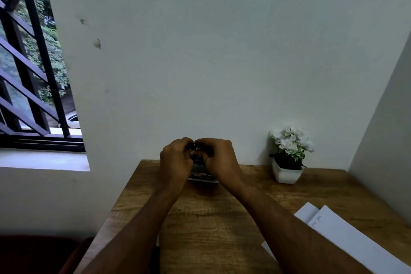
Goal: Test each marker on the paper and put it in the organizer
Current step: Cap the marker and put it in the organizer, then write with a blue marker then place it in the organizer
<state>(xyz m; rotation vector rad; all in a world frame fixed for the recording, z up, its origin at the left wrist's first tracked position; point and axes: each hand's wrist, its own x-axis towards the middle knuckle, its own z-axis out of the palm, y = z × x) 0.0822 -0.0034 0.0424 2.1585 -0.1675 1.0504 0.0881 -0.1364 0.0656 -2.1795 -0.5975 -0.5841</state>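
Both my hands meet at the back of the wooden table [222, 218], just above a small dark organizer [202, 176] with a pale base and a printed label. My left hand [175, 162] and my right hand [219, 158] are closed, fingertips together, on a dark marker [194, 147] of which only a short piece shows between them. The hands hide most of the organizer and whatever stands in it. White paper sheets [347, 236] with a few pen marks lie at the right front of the table. Another dark marker [156, 253] lies partly under my left forearm.
A white pot with white flowers [288, 155] stands at the back right against the wall. A side wall borders the table on the right. A barred window [33, 73] and its sill are to the left. A dark red seat [40, 253] is at lower left.
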